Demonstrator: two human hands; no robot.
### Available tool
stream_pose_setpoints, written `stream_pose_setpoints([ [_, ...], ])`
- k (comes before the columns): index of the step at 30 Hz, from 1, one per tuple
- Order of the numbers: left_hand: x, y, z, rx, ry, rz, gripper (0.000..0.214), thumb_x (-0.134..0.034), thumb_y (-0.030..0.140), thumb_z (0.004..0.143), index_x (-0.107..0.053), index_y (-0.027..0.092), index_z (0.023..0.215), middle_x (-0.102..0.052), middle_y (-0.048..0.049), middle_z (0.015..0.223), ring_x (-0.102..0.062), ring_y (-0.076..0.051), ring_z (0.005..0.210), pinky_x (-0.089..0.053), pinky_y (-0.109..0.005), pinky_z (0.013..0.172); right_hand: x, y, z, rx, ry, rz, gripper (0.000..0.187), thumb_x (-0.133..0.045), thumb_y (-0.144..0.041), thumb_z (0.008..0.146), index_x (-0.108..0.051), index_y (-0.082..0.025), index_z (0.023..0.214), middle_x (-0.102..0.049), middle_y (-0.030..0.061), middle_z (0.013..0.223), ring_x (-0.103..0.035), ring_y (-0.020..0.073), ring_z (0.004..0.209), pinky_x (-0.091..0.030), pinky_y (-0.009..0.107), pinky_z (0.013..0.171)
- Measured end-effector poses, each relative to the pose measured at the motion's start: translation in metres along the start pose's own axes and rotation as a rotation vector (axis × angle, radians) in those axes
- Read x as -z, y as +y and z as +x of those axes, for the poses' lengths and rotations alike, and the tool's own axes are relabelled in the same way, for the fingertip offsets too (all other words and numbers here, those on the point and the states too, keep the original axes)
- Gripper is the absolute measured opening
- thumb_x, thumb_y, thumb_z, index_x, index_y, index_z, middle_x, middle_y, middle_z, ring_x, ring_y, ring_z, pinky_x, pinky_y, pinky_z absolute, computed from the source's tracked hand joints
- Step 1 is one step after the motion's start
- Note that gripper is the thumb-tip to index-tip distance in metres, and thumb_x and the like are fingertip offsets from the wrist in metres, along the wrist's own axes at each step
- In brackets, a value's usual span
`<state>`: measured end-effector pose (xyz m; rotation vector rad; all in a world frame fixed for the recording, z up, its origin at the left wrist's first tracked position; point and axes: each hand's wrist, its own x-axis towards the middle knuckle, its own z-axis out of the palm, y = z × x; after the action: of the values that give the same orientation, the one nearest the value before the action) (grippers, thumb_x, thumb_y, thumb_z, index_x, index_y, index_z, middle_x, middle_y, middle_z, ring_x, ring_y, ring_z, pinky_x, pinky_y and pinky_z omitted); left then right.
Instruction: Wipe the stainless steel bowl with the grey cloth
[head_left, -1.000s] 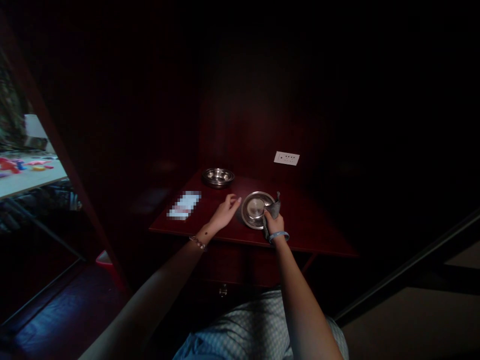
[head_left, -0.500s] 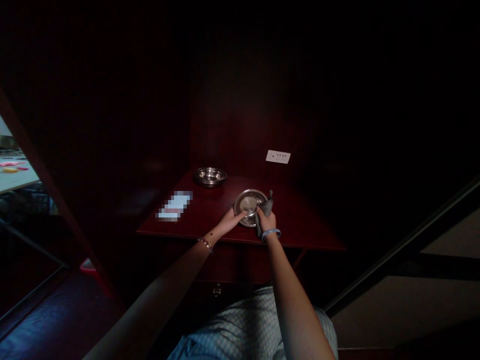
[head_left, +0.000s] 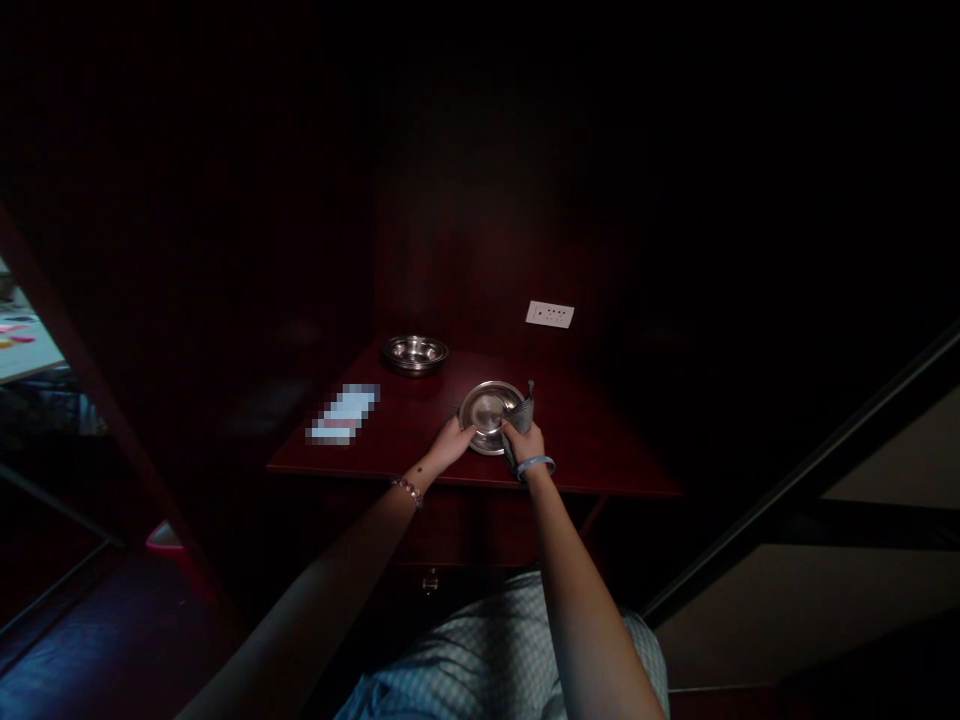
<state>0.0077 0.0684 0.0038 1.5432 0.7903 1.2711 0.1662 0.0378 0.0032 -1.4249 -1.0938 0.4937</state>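
Nearest, pale checked fabric (head_left: 495,650) covers the wearer's lap, and past it a small metal latch (head_left: 430,582) sits below the table's front edge. The left hand (head_left: 451,440), a beaded bracelet (head_left: 408,490) at its wrist, comes over that edge and grips the near-left rim of a round metal dish (head_left: 487,410), thumb on the inside; its other fingers are hidden beneath. The right hand (head_left: 529,440), with a blue band (head_left: 535,466) at the wrist, bunches a grey cloth (head_left: 519,412) between thumb and fingers, pressing it to the dish's right side. The dish is over the table (head_left: 600,450), near the middle of its front edge; whether its base touches the wood I cannot tell. Toward the table's left edge lies a bright, pixelated oblong (head_left: 343,414). Farther back, by the far-left corner, stand nested metal bowls (head_left: 415,355). Beyond the back edge, a white socket plate (head_left: 550,314) is set in the dark red wall (head_left: 465,270).
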Motion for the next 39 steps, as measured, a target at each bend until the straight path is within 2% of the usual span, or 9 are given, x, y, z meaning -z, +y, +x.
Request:
stream_pose_setpoints([
  [10,-0.002,0.003,-0.001,-0.023,-0.01,0.018,0.03,-0.052,0.009,0.07,-0.063,0.012,0.098,-0.068,-0.009,0.104,-0.061,-0.023,0.102,-0.041,-0.039,0.098,0.002,-0.001,0.0,-0.01,0.031,-0.034,0.04,-0.063,-0.045,0.065,-0.068,-0.014,0.089,-0.072,0.0089,0.087,-0.066,0.0228,0.084,-0.049,0.028,0.073],
  [18,-0.003,0.0,-0.001,-0.031,0.001,-0.004,0.034,-0.055,0.011,0.071,-0.061,0.013,0.104,-0.067,-0.0089,0.109,-0.058,-0.022,0.107,-0.038,-0.039,0.102,0.001,-0.003,0.0,-0.022,0.072,0.002,0.044,-0.061,-0.051,0.066,-0.068,-0.013,0.087,-0.072,0.0089,0.084,-0.066,0.0219,0.083,-0.049,0.026,0.07],
  [26,-0.005,-0.003,0.002,-0.008,0.012,-0.115,0.038,-0.056,0.01,0.071,-0.059,0.013,0.109,-0.064,-0.0083,0.115,-0.056,-0.021,0.111,-0.036,-0.037,0.103,0.002,-0.009,-0.003,-0.026,0.057,0.01,0.046,-0.059,-0.054,0.067,-0.068,-0.014,0.087,-0.072,0.0087,0.085,-0.066,0.0224,0.085,-0.049,0.026,0.07],
  [31,-0.005,-0.003,0.003,0.039,0.008,-0.185,0.043,-0.058,0.011,0.068,-0.058,0.013,0.111,-0.063,-0.0097,0.117,-0.055,-0.023,0.113,-0.034,-0.039,0.105,0.002,-0.003,0.0,-0.012,0.045,0.004,0.047,-0.06,-0.053,0.065,-0.068,-0.013,0.089,-0.072,0.0098,0.087,-0.066,0.0233,0.086,-0.049,0.027,0.072],
  [35,-0.005,0.001,0.002,0.036,0.006,-0.205,0.045,-0.059,0.013,0.067,-0.056,0.013,0.112,-0.061,-0.011,0.12,-0.052,-0.024,0.115,-0.032,-0.04,0.106,0.001,0.001,0.001,-0.006,0.037,-0.014,0.044,-0.062,-0.049,0.065,-0.067,-0.013,0.09,-0.072,0.0105,0.088,-0.066,0.0231,0.086,-0.049,0.028,0.074],
  [39,-0.003,0.01,-0.001,0.036,0.057,-0.184,0.045,-0.058,0.018,0.071,-0.05,0.015,0.115,-0.061,-0.0091,0.117,-0.055,-0.02,0.111,-0.036,-0.035,0.103,0.001,-0.002,0.0,-0.005,0.008,0.003,0.044,-0.063,-0.048,0.066,-0.067,-0.013,0.093,-0.071,0.0109,0.091,-0.066,0.0231,0.088,-0.049,0.029,0.077],
])
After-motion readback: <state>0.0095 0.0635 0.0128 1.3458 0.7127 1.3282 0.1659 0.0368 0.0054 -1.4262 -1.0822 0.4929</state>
